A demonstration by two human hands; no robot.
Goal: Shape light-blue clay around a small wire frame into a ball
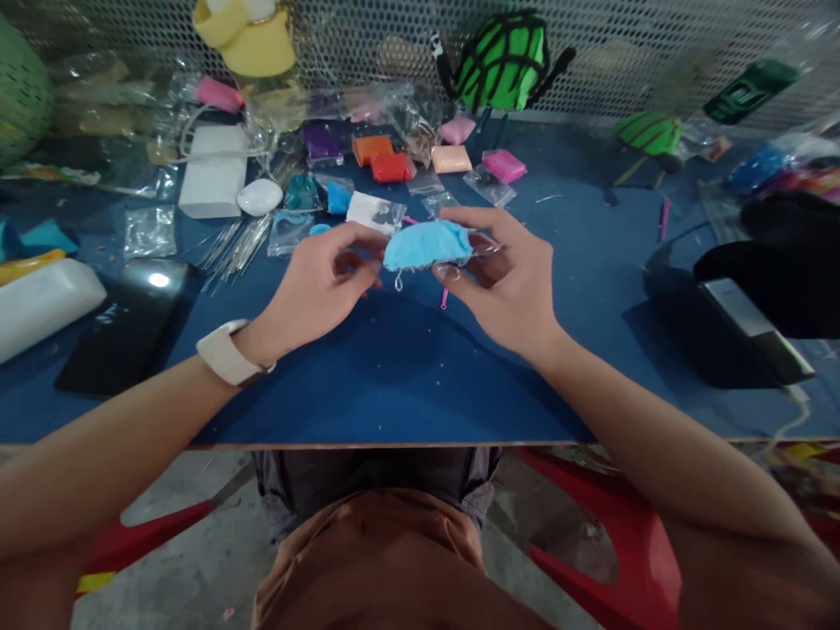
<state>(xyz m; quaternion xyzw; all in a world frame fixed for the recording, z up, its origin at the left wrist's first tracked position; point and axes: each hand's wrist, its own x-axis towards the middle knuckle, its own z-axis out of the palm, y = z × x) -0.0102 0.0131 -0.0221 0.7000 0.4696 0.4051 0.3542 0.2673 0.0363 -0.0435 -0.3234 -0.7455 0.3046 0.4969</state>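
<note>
Both my hands hold a light blue lump of clay in a clear plastic bag above the blue table. My left hand, with a white watch at the wrist, pinches the bag's left end. My right hand grips its right end, fingers curled round the clear plastic. A thin pink stick lies on the table just under the bag.
Several small bags of coloured clay lie at the back: purple, orange, red, pink. A white block, a black phone and metal pins lie left. A black device sits right. Green figures stand by the mesh wall.
</note>
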